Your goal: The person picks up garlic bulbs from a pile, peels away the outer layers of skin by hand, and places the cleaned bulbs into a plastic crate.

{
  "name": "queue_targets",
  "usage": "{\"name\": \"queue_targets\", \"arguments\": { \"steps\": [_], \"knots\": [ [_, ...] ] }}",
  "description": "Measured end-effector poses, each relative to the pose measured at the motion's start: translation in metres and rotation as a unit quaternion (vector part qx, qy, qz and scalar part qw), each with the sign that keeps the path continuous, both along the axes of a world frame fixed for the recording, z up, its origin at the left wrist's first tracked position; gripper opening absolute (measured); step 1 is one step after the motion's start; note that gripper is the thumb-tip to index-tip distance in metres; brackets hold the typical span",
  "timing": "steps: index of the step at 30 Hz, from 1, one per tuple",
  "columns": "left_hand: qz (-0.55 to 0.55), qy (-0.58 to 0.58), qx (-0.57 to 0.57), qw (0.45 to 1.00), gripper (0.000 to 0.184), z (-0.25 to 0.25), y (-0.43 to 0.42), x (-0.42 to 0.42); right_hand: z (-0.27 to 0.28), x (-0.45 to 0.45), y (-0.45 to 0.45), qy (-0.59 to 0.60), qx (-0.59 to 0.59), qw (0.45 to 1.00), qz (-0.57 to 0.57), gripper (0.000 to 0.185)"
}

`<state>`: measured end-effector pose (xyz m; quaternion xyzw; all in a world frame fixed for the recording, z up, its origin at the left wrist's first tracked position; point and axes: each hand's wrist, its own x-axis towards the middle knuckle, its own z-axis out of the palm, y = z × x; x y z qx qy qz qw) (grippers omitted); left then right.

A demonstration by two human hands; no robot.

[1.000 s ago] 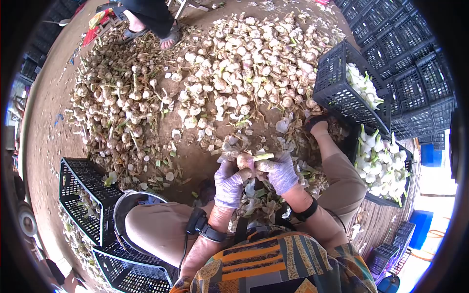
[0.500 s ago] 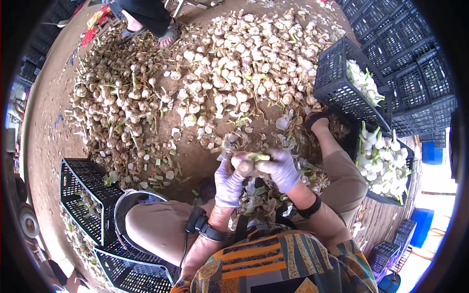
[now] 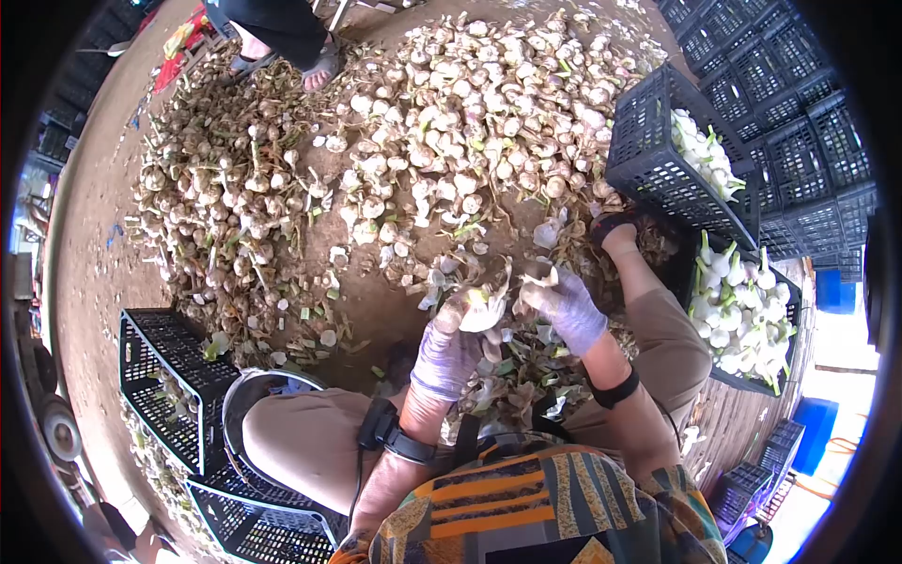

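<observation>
My left hand, in a thin whitish glove, is closed around a garlic bulb, whose white side faces up, with loose skin standing off its top. Just to the right, my right hand, gloved the same way, pinches a strip of garlic skin. A small gap separates that strip from the bulb. Below both hands, torn skins and leaf scraps lie between my legs.
Unpeeled garlic is heaped ahead, with a browner heap to the left. White garlic fills a crate at right, below a tilted crate. Black crates and a bucket stand left. Another person's foot is at the far side.
My hands have moved apart, the right one going right and slightly up with a strip of skin. In my left hand the garlic bulb has turned and now shows more white.
</observation>
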<state>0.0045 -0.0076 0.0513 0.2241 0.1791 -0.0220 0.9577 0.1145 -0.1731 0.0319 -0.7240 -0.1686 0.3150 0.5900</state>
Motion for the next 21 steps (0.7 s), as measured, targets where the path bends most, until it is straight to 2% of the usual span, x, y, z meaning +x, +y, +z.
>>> {"name": "queue_targets", "arguments": {
  "steps": [1,2,3,5,6,7,9,11,13,15,16,17,19,21],
  "knots": [
    [-0.006,-0.008,0.026,1.0,0.061,-0.002,-0.001,0.0,0.018,-0.005,0.005,0.161,0.03,0.985,-0.051,0.033],
    [0.007,-0.033,-0.004,0.999,0.052,-0.006,-0.003,0.0,0.02,-0.02,0.008,0.123,0.083,0.986,-0.076,0.039],
    [0.004,-0.034,-0.005,0.999,0.052,-0.005,-0.004,0.001,0.029,-0.026,0.016,0.177,0.126,0.971,-0.098,0.025],
    [0.031,-0.002,0.076,0.997,0.045,-0.001,-0.004,-0.002,0.028,-0.032,0.021,0.035,0.016,0.995,-0.095,0.021],
    [0.065,0.044,0.062,0.995,0.039,-0.002,-0.005,-0.004,0.032,-0.033,0.022,0.036,0.017,0.995,-0.094,0.021],
    [0.067,0.045,0.063,0.995,0.039,-0.005,-0.002,-0.007,0.038,-0.034,0.023,0.084,0.036,0.991,-0.102,0.019],
    [0.022,0.016,-0.011,1.0,0.038,-0.009,0.007,-0.012,0.036,-0.032,0.021,0.133,0.056,0.984,-0.108,0.017],
    [0.032,0.04,-0.016,0.999,0.04,-0.009,0.007,-0.011,0.023,-0.026,0.015,0.014,0.005,0.997,-0.075,0.017],
    [-0.004,0.03,-0.032,0.999,0.047,-0.008,0.013,-0.01,0.025,-0.021,0.017,0.034,0.023,0.995,-0.087,0.015],
    [-0.036,0.005,-0.065,0.997,0.052,-0.003,0.016,-0.013,0.026,-0.01,0.023,-0.147,-0.054,0.987,-0.046,0.011],
    [-0.041,-0.004,-0.066,0.997,0.051,0.002,0.013,-0.013,0.032,-0.011,0.023,-0.097,-0.024,0.995,-0.015,0.01],
    [-0.047,-0.013,-0.067,0.997,0.051,0.006,0.01,-0.013,0.029,-0.009,0.032,-0.214,0.005,0.975,0.053,0.01],
    [-0.062,-0.014,-0.093,0.994,0.048,0.0,0.012,-0.014,0.015,0.002,0.032,-0.079,-0.052,0.992,0.082,0.018],
    [-0.05,-0.026,-0.116,0.992,0.046,-0.001,0.012,-0.013,0.016,0.015,0.039,-0.004,0.033,0.997,0.065,0.034]
  ]
}}
